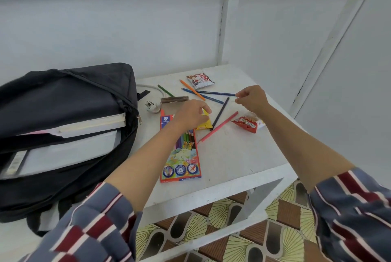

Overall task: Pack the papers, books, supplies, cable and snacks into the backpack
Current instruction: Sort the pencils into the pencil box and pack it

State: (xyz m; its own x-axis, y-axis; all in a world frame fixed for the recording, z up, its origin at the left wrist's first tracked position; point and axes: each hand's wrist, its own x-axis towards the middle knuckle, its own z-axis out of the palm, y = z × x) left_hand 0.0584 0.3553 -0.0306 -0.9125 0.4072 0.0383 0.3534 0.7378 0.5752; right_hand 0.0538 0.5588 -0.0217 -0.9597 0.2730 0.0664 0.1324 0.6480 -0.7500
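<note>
several loose colored pencils (218, 127) lie mid-surface (232, 156), with the open backpack (63, 92) at their 9 o'clock. the right hand (251, 98) pinches one end of the blue pencil (215, 93), which is light, stiff and likely to roll, so the shaft is the better hold. the left hand (190, 114) curls over the soft, crinkly yellow snack packet (205, 124); i cannot tell whether it grips.

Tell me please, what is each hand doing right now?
Left hand: curled over the yellow snack packet, grip cannot be told.
Right hand: pinches a blue pencil.
</note>
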